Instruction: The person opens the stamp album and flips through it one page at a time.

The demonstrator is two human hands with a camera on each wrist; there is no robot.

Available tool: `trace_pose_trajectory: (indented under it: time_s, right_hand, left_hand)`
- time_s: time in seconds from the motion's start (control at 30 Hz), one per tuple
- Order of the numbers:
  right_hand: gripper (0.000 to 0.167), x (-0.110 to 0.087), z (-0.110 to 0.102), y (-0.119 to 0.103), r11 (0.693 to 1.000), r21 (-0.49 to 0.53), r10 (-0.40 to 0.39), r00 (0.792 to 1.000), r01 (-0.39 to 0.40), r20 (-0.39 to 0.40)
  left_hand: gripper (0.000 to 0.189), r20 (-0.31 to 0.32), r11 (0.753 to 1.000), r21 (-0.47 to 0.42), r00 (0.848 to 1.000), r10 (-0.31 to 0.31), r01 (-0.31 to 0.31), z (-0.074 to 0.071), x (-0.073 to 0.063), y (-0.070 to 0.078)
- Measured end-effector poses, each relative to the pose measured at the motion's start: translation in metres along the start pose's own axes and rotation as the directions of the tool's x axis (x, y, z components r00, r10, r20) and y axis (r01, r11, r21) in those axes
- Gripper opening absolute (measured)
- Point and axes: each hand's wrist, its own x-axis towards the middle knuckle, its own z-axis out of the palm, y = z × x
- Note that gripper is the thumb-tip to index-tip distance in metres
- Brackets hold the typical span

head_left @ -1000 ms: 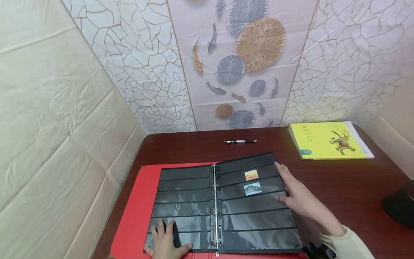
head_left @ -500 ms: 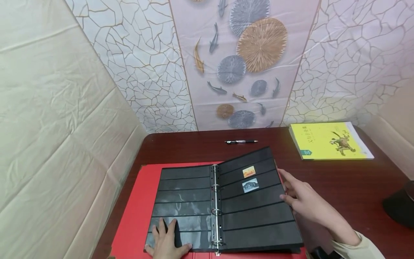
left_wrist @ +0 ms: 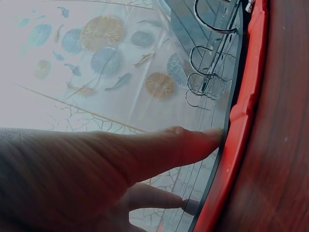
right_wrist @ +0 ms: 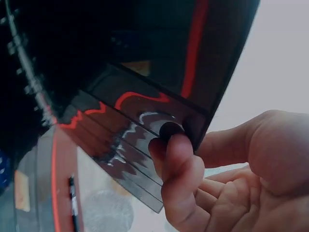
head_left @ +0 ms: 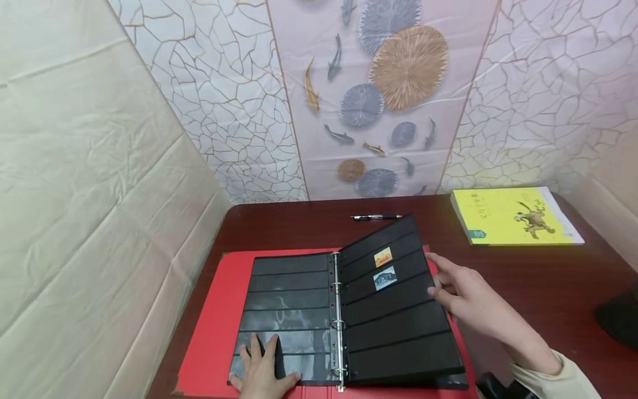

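Note:
A red ring binder [head_left: 211, 316] lies spread on the table, with black pocket pages on both sides of its metal rings [head_left: 338, 321]. My left hand [head_left: 263, 368] rests with spread, straight fingers on the lower part of the left page [head_left: 291, 296]. On the other side, my right hand [head_left: 471, 299] pinches the outer edge of the top right page [head_left: 399, 318] between thumb and fingers, and that page is tilted up from those below. Two small stamps sit in its upper pockets: an orange-yellow stamp [head_left: 383, 257] and a grey-blue stamp [head_left: 385, 278].
Behind the binder, a pen [head_left: 375, 217] lies on the dark wooden table [head_left: 279, 224]. A yellow book [head_left: 513, 216] is at the back right. Part of a black object [head_left: 620, 313] shows at the right edge. Patterned cloth [head_left: 379, 111] hangs behind the table.
The right page has risen and tilted toward the rings. My right hand went from touching its edge to pinching it. My left hand has stayed in place on the left page.

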Motion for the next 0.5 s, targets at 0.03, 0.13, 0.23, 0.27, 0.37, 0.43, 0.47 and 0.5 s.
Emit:
trace_pose_trajectory:
  time_s: [0.03,0.13,0.23,0.27,0.37,0.43,0.47,0.5]
  right_hand:
    - [0.067,0.001,-0.001,-0.003,1.0,-0.003,0.0,1.0,0.0,-0.005]
    - [0.065,0.002,-0.003,-0.01,1.0,-0.005,-0.009,1.0,0.009,-0.018]
    - [0.061,0.004,-0.004,-0.019,0.999,-0.007,-0.036,0.999,0.036,-0.032]
    - [0.06,0.006,-0.004,-0.022,0.999,-0.005,-0.042,0.999,0.042,-0.033]
    - [0.058,0.01,-0.004,-0.033,0.999,0.001,-0.054,0.998,0.054,-0.032]
    - [0.058,0.013,-0.003,-0.039,0.998,0.009,-0.054,0.998,0.054,-0.03]
    - [0.059,0.014,-0.002,-0.042,0.999,0.019,-0.049,0.998,0.05,-0.028]
    - [0.059,0.016,0.0,-0.045,0.999,0.026,-0.046,0.999,0.047,-0.029]
  left_hand:
    - [0.086,0.001,1.0,-0.001,1.0,0.001,-0.001,0.0,0.0,0.0]
    - [0.086,0.006,1.0,-0.007,1.0,0.001,-0.001,-0.001,0.0,0.001]
    - [0.087,0.006,1.0,-0.008,1.0,0.0,0.0,-0.001,-0.001,0.002]
    - [0.087,0.004,1.0,-0.009,1.0,0.0,0.0,-0.001,-0.001,0.002]
    - [0.087,-0.006,1.0,-0.011,1.0,0.0,0.0,-0.001,-0.002,0.002]
    - [0.087,-0.013,1.0,-0.011,1.0,-0.002,0.002,-0.001,-0.002,0.003]
    - [0.087,-0.014,1.0,-0.014,1.0,-0.003,0.003,-0.001,-0.002,0.003]
    - [0.087,-0.014,1.0,-0.017,1.0,-0.004,0.004,-0.001,-0.002,0.003]
